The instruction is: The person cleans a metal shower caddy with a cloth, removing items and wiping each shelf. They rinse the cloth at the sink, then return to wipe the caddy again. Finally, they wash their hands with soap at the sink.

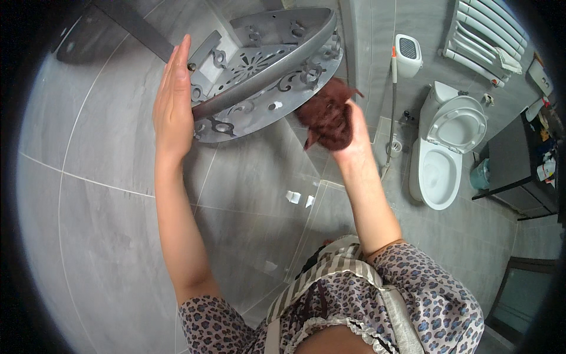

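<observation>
A grey metal corner shelf (265, 66) with cut-out patterns is at the upper middle, close to the tiled wall. My left hand (174, 97), flat with its fingers together and pointing up, is at the shelf's left end; whether the palm touches the wall or the shelf I cannot tell. A crumpled dark red cloth (329, 115) is in my right hand (356, 128), just below the shelf's right side. The cloth partly hides that hand's fingers. A small white scrap (275, 105) lies on the shelf.
White scraps (293, 197) lie on the grey floor tiles. To the right are a long-handled tool (393, 101), a white toilet (435, 172) with its lid up, a teal bin (479, 175), a dark cabinet (508, 159) and a white towel radiator (477, 48).
</observation>
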### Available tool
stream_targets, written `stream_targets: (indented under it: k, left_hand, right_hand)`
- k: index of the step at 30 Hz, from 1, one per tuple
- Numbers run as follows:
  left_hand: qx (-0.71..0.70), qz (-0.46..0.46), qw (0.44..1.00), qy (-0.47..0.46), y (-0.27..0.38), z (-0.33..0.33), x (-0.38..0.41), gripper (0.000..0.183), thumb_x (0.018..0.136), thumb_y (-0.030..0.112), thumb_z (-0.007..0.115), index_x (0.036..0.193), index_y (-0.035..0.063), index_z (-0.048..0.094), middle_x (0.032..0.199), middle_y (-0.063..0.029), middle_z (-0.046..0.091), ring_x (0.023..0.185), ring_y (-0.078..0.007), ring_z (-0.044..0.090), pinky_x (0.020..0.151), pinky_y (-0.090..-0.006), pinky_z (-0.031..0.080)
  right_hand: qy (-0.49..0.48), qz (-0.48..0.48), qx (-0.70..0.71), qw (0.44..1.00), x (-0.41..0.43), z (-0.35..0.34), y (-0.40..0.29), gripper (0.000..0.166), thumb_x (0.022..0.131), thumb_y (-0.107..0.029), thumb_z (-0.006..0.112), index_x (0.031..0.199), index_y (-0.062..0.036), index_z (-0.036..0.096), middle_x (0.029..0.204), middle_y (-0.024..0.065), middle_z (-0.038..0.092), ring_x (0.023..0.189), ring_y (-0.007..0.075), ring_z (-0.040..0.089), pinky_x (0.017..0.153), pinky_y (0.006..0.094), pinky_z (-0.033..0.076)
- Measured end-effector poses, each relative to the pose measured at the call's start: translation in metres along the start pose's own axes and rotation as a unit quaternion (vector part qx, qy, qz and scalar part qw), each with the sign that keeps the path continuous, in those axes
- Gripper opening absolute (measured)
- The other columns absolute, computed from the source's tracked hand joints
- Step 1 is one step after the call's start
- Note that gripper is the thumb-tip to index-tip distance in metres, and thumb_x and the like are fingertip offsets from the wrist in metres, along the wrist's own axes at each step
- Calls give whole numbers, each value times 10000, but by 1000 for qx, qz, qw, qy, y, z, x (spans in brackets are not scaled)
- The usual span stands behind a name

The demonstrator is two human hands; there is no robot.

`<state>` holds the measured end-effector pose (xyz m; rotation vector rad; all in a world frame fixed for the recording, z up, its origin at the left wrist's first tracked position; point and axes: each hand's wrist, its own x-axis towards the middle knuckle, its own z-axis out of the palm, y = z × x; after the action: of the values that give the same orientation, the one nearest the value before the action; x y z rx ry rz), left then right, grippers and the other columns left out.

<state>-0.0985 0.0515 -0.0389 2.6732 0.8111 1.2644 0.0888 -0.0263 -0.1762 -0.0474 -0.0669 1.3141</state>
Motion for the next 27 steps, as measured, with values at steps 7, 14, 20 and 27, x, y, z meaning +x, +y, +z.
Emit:
stream_targets:
  k: [7,14,20,27]
  left_hand:
    - [21,-9,1000,-7,-3,5,7,547,951,423,173,1318,82,393,1358,-89,390,1297,-248,289,1064,-331,194]
    - [3,20,1000,-9,-6,7,7,534,951,410,199,1323,76,386,1367,-98,374,1301,-246,281,1062,-325,189]
    - [37,-3,999,-18,15,1,5,546,949,414,190,1319,64,386,1365,-102,375,1300,-248,281,1068,-336,178]
    - [71,-5,997,-9,0,3,4,551,949,415,176,1315,63,391,1358,-91,387,1298,-243,284,1068,-331,184]
  right_hand:
    - [-4,-96,-28,995,28,22,-1,338,909,-282,332,1135,-120,523,1112,59,578,1055,275,525,871,514,425]
    - [-27,193,-10,981,-31,4,99,294,897,-203,418,1134,-60,518,1119,52,578,1010,191,557,896,309,434]
    - [-223,54,44,972,24,-29,-7,280,902,-247,394,1040,-66,557,980,78,620,946,234,581,811,379,487]
    - [60,10,10,998,45,20,27,267,885,-308,463,1012,-93,554,986,86,597,925,251,567,825,433,467]
